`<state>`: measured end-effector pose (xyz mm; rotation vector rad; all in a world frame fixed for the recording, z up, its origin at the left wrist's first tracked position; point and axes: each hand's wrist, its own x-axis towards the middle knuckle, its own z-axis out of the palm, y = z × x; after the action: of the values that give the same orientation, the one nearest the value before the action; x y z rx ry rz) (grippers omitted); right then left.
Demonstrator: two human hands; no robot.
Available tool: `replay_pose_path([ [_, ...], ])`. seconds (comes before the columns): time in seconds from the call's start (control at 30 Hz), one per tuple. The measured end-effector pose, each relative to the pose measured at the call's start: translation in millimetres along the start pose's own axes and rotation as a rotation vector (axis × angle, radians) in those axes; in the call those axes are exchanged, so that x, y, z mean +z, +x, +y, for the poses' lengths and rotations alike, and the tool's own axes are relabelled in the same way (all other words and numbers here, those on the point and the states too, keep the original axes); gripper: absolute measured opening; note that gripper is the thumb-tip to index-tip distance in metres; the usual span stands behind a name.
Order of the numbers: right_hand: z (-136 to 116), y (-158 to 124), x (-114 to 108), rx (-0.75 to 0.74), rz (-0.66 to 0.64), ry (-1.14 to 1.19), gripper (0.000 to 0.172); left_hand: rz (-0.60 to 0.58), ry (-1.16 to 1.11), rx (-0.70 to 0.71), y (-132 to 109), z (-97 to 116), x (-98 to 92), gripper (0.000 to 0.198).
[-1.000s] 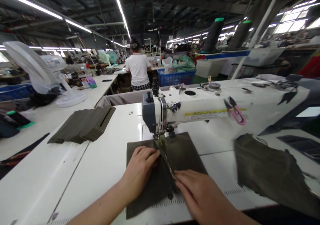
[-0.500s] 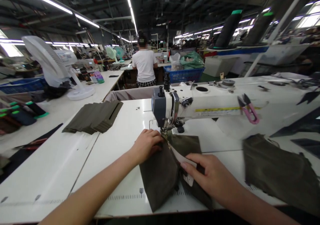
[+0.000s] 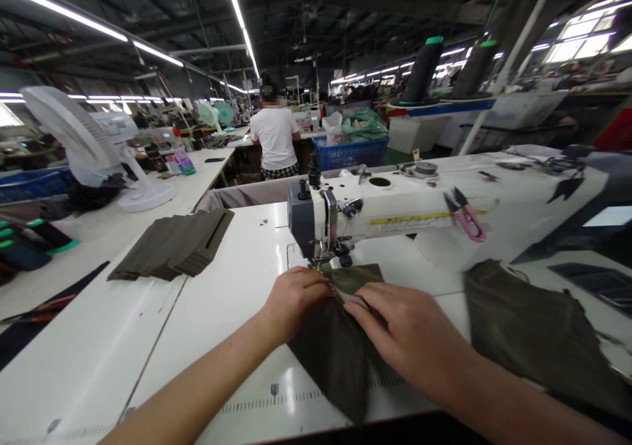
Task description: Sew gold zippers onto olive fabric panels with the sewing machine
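Observation:
A dark olive fabric piece (image 3: 332,372) lies under the needle area of a white sewing machine (image 3: 409,201), its lower end reaching the table's front edge. My left hand (image 3: 295,300) is closed on the fabric just in front of the presser foot (image 3: 318,261), fingers bent and fingertips partly hidden. My right hand (image 3: 409,323) pinches the fabric's edge between thumb and fingers, to the right of my left hand. A pale strip (image 3: 349,297) shows along that edge, mostly covered by the right hand.
Stacked olive pieces (image 3: 172,244) lie at left, and another olive cloth (image 3: 528,326) at right. Pink-handled thread snips (image 3: 467,218) rest against the machine arm. A white fan (image 3: 143,195), thread cones (image 3: 425,70) and a blue crate (image 3: 350,154) stand farther off. A person (image 3: 275,139) sits ahead, facing away.
My right hand has moved forward and left along the fabric, nearer my left hand. The fabric's lower end has swung right, and less of the pale strip shows. The camera view has turned slightly right.

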<state>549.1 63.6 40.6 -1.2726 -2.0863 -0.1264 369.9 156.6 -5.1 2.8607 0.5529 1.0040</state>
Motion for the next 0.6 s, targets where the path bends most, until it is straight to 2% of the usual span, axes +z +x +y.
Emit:
replay_pose_path([
  [0.07,-21,-6,4,-0.183,0.197,-0.08,0.019,0.025,0.0,-0.069,2,0,-1.5,0.017],
  [0.1,-32,-10,12,-0.269,0.241,-0.087,0.018,0.032,-0.016,-0.106,3,0,-2.3,0.017],
  [0.13,-43,-13,24,-0.336,0.218,-0.049,0.017,0.043,-0.037,-0.141,5,-1,-3.1,0.016],
  [0.17,-51,-15,38,-0.341,0.161,0.021,0.019,0.056,-0.058,-0.173,6,-2,-3.8,0.015],
  [0.23,-57,-14,70,-0.287,-0.087,-0.01,0.019,0.092,-0.076,-0.233,10,-3,-4.8,0.012],
  [0.3,-46,-10,91,-0.16,-0.229,-0.17,0.047,0.129,-0.064,-0.283,12,-4,-5.4,0.009],
  [0.33,-35,-8,95,-0.092,-0.307,-0.225,0.056,0.15,-0.058,-0.302,12,-4,-5.7,0.008],
  [0.37,-23,-8,95,0.004,-0.356,-0.28,0.059,0.169,-0.055,-0.319,12,-4,-5.9,0.008],
  [0.43,-2,-9,85,0.177,-0.352,-0.347,0.044,0.203,-0.059,-0.346,12,-3,-6.3,0.008],
  [0.5,10,-14,73,0.159,-0.324,-0.316,0.027,0.227,-0.068,-0.353,11,-1,-6.4,0.009],
  [0.6,11,-15,72,0.014,-0.307,-0.057,0.023,0.248,-0.076,-0.331,9,3,-4.6,0.008],
])
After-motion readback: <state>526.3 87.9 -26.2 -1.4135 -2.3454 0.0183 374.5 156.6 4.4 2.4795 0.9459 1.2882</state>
